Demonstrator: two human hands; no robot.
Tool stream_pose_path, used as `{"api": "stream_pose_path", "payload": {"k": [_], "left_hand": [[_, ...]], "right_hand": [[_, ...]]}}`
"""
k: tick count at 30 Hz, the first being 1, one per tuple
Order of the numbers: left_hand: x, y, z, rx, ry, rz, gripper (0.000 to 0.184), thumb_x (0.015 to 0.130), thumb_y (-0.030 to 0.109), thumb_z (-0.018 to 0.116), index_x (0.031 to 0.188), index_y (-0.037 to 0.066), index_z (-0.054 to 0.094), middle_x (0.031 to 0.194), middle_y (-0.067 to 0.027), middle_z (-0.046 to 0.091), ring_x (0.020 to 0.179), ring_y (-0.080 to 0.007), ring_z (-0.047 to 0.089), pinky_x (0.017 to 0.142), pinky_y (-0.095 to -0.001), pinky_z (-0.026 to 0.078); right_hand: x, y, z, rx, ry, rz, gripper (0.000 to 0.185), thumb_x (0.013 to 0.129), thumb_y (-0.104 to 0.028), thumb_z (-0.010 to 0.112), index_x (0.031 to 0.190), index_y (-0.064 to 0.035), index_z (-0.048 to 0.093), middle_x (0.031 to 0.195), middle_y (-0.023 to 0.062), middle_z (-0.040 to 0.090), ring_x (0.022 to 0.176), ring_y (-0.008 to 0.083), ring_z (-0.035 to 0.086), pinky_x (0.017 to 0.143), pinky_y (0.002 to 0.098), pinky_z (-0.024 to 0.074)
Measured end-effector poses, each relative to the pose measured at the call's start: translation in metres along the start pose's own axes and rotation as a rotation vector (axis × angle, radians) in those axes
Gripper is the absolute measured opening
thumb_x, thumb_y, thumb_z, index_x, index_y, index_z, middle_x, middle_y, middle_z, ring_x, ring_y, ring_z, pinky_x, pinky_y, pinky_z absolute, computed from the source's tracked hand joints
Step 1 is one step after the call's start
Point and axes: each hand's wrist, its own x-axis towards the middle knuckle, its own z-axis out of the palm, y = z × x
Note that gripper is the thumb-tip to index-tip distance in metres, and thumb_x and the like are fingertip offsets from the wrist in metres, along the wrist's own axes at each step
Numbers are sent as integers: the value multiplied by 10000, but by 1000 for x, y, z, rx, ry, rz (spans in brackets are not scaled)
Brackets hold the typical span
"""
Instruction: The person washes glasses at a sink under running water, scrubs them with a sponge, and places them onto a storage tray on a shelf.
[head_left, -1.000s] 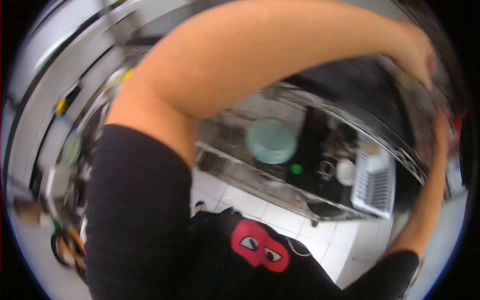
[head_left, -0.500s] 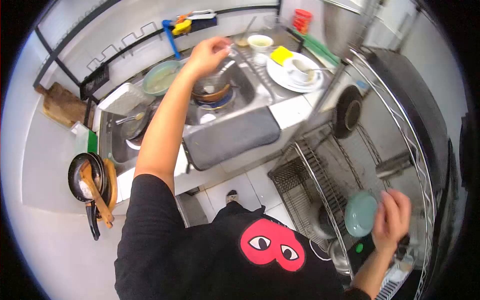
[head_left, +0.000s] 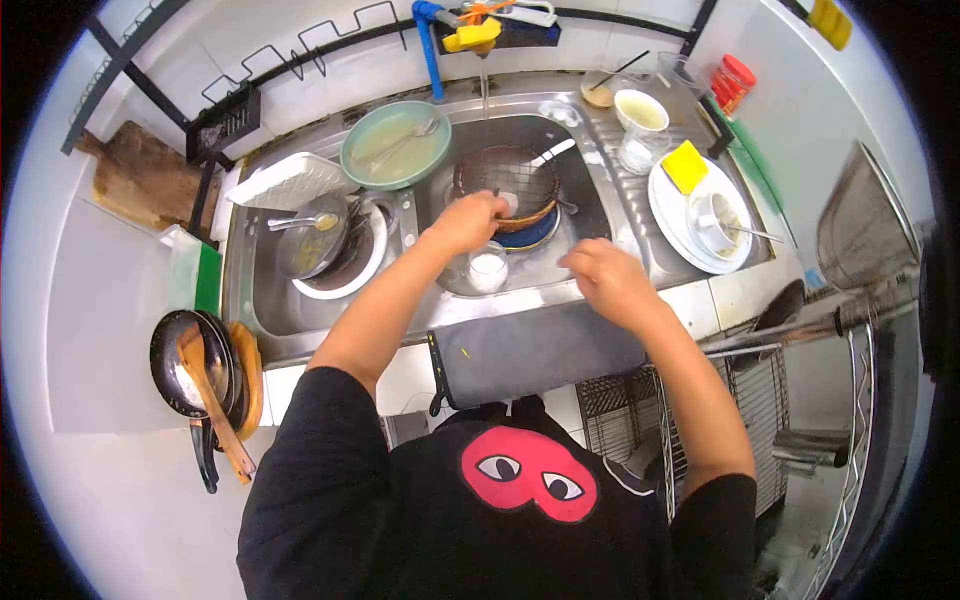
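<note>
Left basin: stacked dishes. Green bowl behind, spoon inside. Right basin: left hand at near edge of strainer, fingers curled (firm hold or mere touch, cannot tell). Strainer above blue dish. Glass just nearer. Right hand over basin's front right, fingers bunched; contents cannot be told. Far right: yellow sponge on white plate.

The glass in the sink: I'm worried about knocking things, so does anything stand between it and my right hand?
Nothing visible does: only bare sink floor shows between your right hand and the glass. The blue dish lies farther back.
</note>
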Motion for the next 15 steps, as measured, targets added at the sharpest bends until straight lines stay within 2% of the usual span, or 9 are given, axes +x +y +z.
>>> {"api": "stream_pose_path", "payload": {"k": [2, 3, 6, 8, 9, 10, 11, 14, 15], "left_hand": [[-12, 2, -4, 44, -201, -75, 202, 717, 72, 615, 918, 78, 603, 955, -161, 562, 871, -316, 569, 750, -410, 454], [-21, 8, -9, 35, -290, -169, 249, 699, 140, 649, 945, 105, 627, 946, -162, 572, 893, -325, 572, 774, -406, 456], [-43, 4, 10, 120, -321, -135, 315, 676, 188, 681, 988, 154, 648, 947, -166, 582, 918, -341, 572, 809, -406, 455], [-49, -11, 35, 65, -369, -158, 320, 664, 220, 701, 980, 178, 671, 995, -176, 574, 939, -350, 567, 838, -407, 451], [-48, -9, 40, 46, -415, -201, 241, 679, 253, 706, 881, 125, 683, 1016, -204, 561, 932, -351, 568, 830, -417, 447], [-46, -7, 43, 45, -415, -205, 231, 686, 265, 703, 857, 112, 679, 1009, -209, 557, 918, -353, 572, 817, -421, 450], [-47, -7, 45, 43, -415, -212, 228, 693, 277, 700, 833, 100, 674, 1002, -214, 554, 904, -354, 575, 804, -424, 452], [-53, -2, 41, 14, -396, -237, 237, 718, 299, 680, 779, 72, 652, 991, -222, 540, 859, -360, 584, 765, -431, 458], [-55, 0, 34, 5, -387, -235, 244, 727, 305, 671, 763, 65, 643, 989, -224, 535, 844, -362, 586, 752, -432, 460]], "right_hand": [[20, 17, 34, 0, -162, -13, 194, 746, -36, 561, 928, -68, 618, 943, 98, 588, 906, 279, 572, 756, 366, 479], [30, 27, 51, 1, -248, 1, 203, 749, -47, 557, 940, -72, 619, 948, 101, 587, 921, 276, 569, 767, 369, 478], [52, 50, 85, 38, -402, 33, 249, 761, -95, 549, 1000, -112, 618, 1004, 109, 571, 972, 280, 560, 804, 399, 462], [67, 55, 86, 81, -474, 50, 270, 770, -125, 556, 1033, -135, 618, 1042, 114, 562, 999, 285, 554, 823, 411, 452], [73, 53, 81, 108, -514, 58, 273, 773, -136, 565, 1041, -141, 618, 1055, 117, 560, 1008, 286, 550, 829, 410, 450], [78, 53, 79, 135, -556, 65, 277, 776, -146, 574, 1049, -147, 619, 1067, 120, 559, 1016, 288, 547, 835, 409, 447], [80, 63, 86, 235, -508, 37, 290, 771, -158, 595, 1059, -121, 618, 1038, 128, 589, 992, 309, 561, 834, 398, 452], [91, 80, 88, 354, -510, -23, 300, 762, -147, 606, 1053, -76, 613, 962, 139, 622, 904, 292, 596, 804, 358, 468], [95, 80, 81, 393, -559, 24, 290, 769, -150, 613, 1046, -65, 613, 950, 129, 628, 881, 263, 598, 785, 343, 467]]}}
